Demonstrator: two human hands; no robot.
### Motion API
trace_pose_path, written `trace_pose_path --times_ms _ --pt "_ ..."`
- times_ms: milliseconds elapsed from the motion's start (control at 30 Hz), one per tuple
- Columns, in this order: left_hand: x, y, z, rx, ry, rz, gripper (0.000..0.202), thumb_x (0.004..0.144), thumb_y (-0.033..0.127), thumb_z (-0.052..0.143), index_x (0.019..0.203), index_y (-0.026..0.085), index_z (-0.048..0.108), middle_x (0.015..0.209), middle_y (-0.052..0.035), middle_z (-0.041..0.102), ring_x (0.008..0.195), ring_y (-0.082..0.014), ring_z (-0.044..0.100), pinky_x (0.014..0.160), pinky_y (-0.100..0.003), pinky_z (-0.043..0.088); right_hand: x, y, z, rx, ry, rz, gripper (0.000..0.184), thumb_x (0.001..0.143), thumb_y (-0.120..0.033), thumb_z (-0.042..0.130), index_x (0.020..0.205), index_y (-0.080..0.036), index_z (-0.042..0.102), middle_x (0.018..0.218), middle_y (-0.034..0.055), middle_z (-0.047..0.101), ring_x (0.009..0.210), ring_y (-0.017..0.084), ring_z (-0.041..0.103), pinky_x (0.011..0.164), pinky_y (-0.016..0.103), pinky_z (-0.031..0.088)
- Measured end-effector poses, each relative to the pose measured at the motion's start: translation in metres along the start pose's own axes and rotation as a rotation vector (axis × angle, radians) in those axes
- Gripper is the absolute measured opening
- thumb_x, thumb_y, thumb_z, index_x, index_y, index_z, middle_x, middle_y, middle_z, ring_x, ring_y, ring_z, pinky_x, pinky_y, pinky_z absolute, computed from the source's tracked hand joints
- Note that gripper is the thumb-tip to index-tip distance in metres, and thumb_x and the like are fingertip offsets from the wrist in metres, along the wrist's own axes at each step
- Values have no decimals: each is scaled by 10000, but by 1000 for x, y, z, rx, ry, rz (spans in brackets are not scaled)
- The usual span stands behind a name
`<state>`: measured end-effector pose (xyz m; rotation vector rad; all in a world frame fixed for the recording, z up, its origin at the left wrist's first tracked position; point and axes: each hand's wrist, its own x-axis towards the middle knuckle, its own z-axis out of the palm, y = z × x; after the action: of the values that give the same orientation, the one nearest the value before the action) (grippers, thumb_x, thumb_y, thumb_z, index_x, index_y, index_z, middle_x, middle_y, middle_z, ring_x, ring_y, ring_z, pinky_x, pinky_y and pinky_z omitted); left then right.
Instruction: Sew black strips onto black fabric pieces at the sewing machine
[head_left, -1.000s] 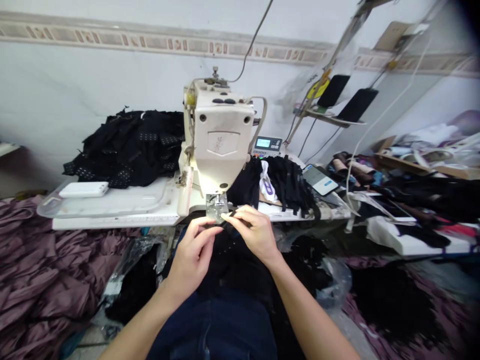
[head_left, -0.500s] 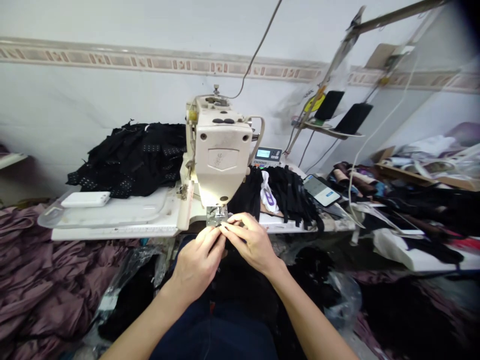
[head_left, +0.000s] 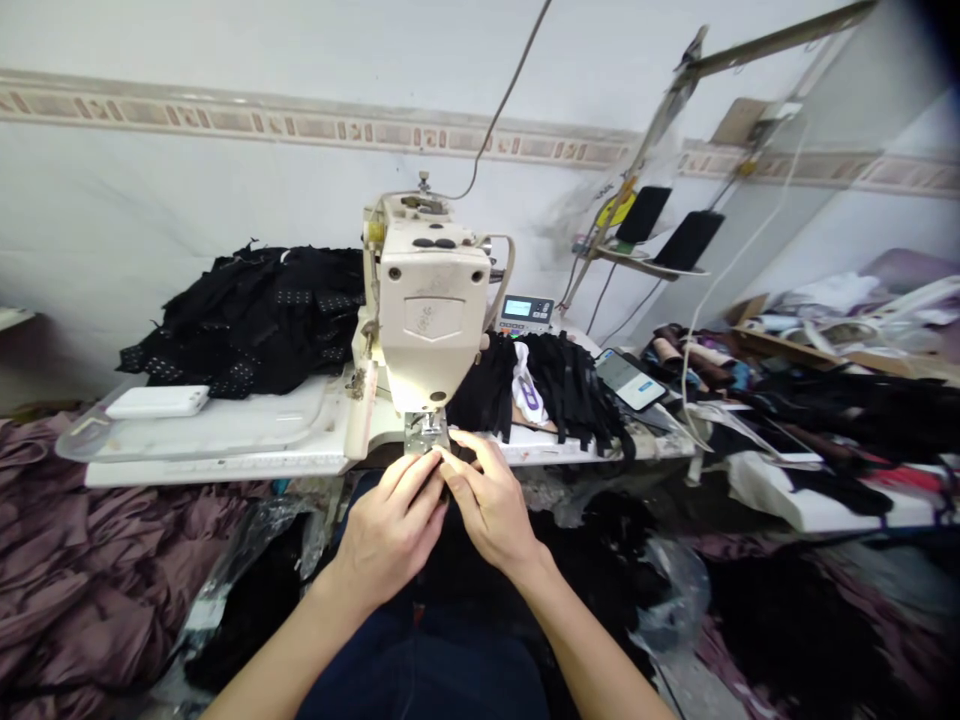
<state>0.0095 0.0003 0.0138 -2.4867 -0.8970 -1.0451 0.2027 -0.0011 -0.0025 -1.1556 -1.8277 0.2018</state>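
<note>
From here, I see my left hand [head_left: 391, 525] and right hand [head_left: 491, 505] meet by the sewing machine [head_left: 435, 320]. I cannot tell what their bunched fingers [head_left: 409, 482] hold.

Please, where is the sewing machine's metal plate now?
In the head view, the metal plate lies slightly left of centre, below the machine head, just beyond the left hand and right hand.

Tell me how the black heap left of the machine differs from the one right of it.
The left heap is bigger and taller; the right heap is smaller and lower. The left heap shows pieces with pale dots; the right heap shows narrow strips. Both are black.
</note>
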Motion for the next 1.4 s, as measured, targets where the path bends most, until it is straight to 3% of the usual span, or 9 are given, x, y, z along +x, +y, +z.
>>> trace_pose_path --times_ms 200,333,433,667,833,967,1100,1200,1400 --pt "-1 2 1 45 -11 18 336 1027 151 627 1346 84 709 1338 -154 765 1249 -325 713 1032 -433 641 -1 3 6 263 24 190 354 1135 -348 495 1349 -275 768 1453 126 676 1380 289 623 1203 510 495" --pt "-1 5 2 58 10 7 403 1025 142 630 1425 116 673 1360 -147 758 1258 -312 718 1028 -413 641 -9 8 18 465 119 404 341 1093 -441 576 1253 -209 768 1219 134 784 1131 283 751 1009 431 621" --pt "-2 7 3 72 16 3 423 1030 150 630 1452 125 658 1373 -148 754 1269 -317 716 1019 -409 643 -15 8 23 548 80 477 333 1063 -481 618 1143 -196 772 1024 95 806 868 243 763 860 378 643" --pt "-1 9 7 157 20 47 349 1031 117 624 1369 64 689 1349 -154 767 1227 -326 735 992 -414 651 12 3 11 448 192 361 214 1011 -396 716 1047 -195 782 1039 88 776 928 226 743 774 305 590" --pt "-2 7 7 196 -17 96 350 1020 62 591 1355 39 689 1346 -160 766 1220 -338 733 996 -436 654 48 6 -2 386 -33 282 197 952 -374 776 868 -196 793 872 42 733 724 175 684 652 280 547" --pt "-3 9 7 184 -6 41 374 1017 87 612 1386 80 680 1289 -182 771 1208 -352 733 936 -438 670 61 10 -13 411 -238 276 213 964 -358 754 850 -184 800 856 39 749 741 176 697 677 282 543" --pt "-2 11 8 171 -11 2 398 1008 98 633 1404 118 675 1244 -201 759 1206 -361 727 926 -453 672 63 11 -18 352 -228 251 255 963 -399 762 836 -187 826 853 42 743 717 168 673 638 270 507" --pt "-1 10 10 175 7 18 392 995 107 666 1387 95 679 1250 -205 756 1190 -366 731 944 -462 668 63 13 -17 346 -224 231 200 971 -340 747 878 -193 846 867 40 744 732 165 668 650 266 499" --pt "-6 -2 13 114 36 43 493 993 103 653 1484 90 614 1293 -189 755 1235 -340 715 1030 -457 638 67 14 -33 366 -329 154 327 1068 -341 608 858 -186 805 877 33 701 712 151 636 652 265 499"
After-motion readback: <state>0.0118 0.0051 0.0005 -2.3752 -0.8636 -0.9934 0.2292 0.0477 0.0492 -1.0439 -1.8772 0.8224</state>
